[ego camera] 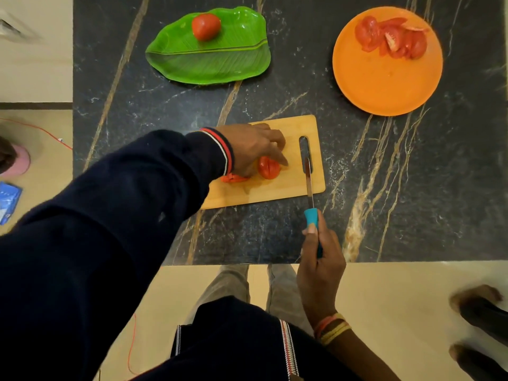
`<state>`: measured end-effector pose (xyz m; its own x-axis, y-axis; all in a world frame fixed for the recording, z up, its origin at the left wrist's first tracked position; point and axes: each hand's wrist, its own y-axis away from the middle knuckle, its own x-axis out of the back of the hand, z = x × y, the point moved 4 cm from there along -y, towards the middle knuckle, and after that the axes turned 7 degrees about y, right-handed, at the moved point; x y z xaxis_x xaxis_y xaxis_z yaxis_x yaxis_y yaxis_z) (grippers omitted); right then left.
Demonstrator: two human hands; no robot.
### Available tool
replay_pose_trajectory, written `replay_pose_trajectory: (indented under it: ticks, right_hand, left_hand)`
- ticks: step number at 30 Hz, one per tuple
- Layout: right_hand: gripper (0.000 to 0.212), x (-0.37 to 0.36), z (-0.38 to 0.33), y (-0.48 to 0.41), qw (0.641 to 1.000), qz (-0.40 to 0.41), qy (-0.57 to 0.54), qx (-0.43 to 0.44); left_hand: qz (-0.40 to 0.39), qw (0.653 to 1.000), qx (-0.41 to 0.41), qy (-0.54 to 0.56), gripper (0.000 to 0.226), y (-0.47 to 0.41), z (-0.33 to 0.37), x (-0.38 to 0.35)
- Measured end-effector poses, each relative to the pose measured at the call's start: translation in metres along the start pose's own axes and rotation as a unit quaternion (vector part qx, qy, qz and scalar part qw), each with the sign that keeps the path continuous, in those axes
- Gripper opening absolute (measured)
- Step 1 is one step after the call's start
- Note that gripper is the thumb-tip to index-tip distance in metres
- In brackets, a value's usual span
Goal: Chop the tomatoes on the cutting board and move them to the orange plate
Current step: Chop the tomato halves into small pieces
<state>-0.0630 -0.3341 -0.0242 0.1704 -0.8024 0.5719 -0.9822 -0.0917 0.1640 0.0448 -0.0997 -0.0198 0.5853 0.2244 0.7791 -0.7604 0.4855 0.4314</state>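
Observation:
A wooden cutting board (pixel 291 188) lies at the middle of the dark marble table. On it sits a partly cut tomato (pixel 268 168) with a slice (pixel 233 178) beside it. My left hand (pixel 253 148) rests over the tomato, fingers touching it. My right hand (pixel 320 259) grips a knife (pixel 310 188) by its teal handle; the blade lies over the board's right edge near the handle slot. The orange plate (pixel 384 83) at the far right holds several tomato slices (pixel 391 38). A whole tomato (pixel 206 26) sits on a green leaf-shaped plate (pixel 209 61).
The table's front edge runs just below my right hand. Another person's bare feet (pixel 475 298) stand on the floor at the lower right. A pink object (pixel 19 163) and a blue packet (pixel 8 202) lie on the floor at left.

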Motion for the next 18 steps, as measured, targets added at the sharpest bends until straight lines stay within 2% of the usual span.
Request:
replay_pose_trajectory:
  ticks: [6,10,14,18]
  right_hand:
    - [0.044,-0.004,0.002,-0.033,1.0,0.021,0.015,0.001]
    - [0.045,-0.005,0.001,-0.045,0.999,0.03,0.005,0.016]
    - [0.045,-0.007,-0.002,-0.046,1.0,0.022,0.006,0.015]
    - [0.04,-0.013,-0.006,-0.041,1.0,0.005,0.009,0.012]
  left_hand:
    - [-0.046,0.997,-0.014,-0.052,0.048,-0.006,0.004,0.008]
    - [0.014,0.999,0.021,-0.027,0.033,-0.006,0.004,0.003]
    - [0.12,0.982,0.147,-0.009,0.029,0.002,0.009,-0.006]
    - [0.14,0.942,0.305,0.016,0.042,0.006,0.019,-0.012]
